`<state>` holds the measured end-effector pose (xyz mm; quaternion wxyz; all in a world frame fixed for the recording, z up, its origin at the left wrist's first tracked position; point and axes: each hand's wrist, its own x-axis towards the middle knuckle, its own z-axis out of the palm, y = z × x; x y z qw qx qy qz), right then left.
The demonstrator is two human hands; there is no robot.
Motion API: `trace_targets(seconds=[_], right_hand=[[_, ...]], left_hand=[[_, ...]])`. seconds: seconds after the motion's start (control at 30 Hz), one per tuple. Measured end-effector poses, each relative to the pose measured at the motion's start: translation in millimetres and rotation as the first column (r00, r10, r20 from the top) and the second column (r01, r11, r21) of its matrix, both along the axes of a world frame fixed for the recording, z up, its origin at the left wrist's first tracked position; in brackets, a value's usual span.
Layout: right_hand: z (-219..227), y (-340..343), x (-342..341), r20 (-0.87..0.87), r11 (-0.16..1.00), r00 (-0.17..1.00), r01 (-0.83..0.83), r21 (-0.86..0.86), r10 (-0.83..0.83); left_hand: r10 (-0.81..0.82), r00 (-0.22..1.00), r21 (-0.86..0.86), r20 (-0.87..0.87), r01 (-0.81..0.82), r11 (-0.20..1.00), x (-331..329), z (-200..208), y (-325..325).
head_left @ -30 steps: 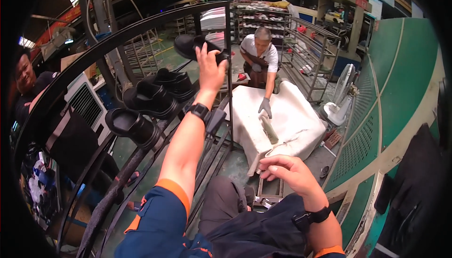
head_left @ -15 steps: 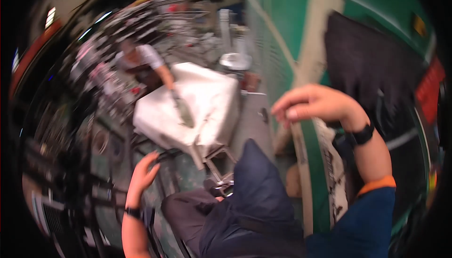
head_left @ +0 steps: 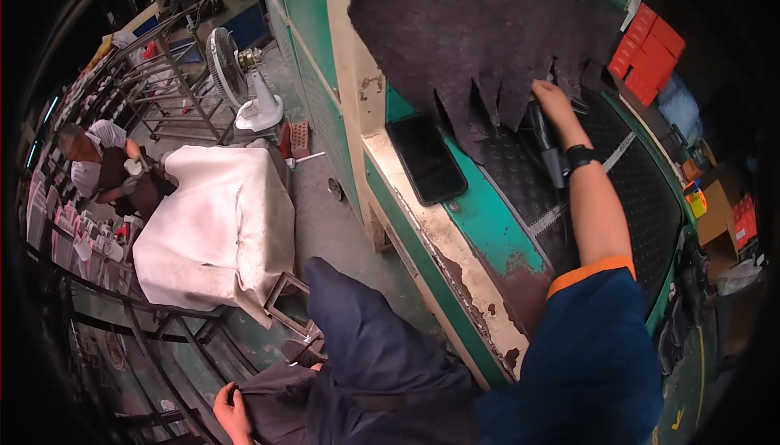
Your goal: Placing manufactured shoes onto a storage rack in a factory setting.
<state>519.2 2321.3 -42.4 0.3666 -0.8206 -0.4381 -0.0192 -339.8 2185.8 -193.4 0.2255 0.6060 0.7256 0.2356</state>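
My right hand [head_left: 556, 110] reaches over the black studded belt [head_left: 630, 193], in front of a dark ragged curtain [head_left: 463, 35]. Its fingers are closed at the top of a long, dark object [head_left: 543, 143] with a smooth tapered end; its exact kind is unclear. A black smartphone [head_left: 426, 159] lies face up on the machine's worn ledge, left of that hand. Low on the left, beside my thigh, my left hand [head_left: 233, 414] hangs with thumb and fingers slightly apart, and nothing shows in it.
A stand under a pale cloth [head_left: 219, 213] stands left of my knees. Beyond it, a co-worker [head_left: 114, 165] bends over shoe-like items. A white fan [head_left: 244, 79] is at the back, and a black metal rack [head_left: 162, 347] lies near left. Red boxes [head_left: 646, 51] are stacked far right.
The view has swung right towards the green machine. My right hand has gone from hanging empty in the air to the dark object on the belt; my left hand has dropped lower.
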Motion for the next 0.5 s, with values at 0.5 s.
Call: trace_targets(seconds=[0.5], right_hand=[[2.8,-84.1,-62.5,-0.040,0.994,0.998,0.053,-0.100,-0.057]], left_hand=[[-0.293,0.920,0.134,0.261,0.266,0.955,53.5,17.7,14.7]])
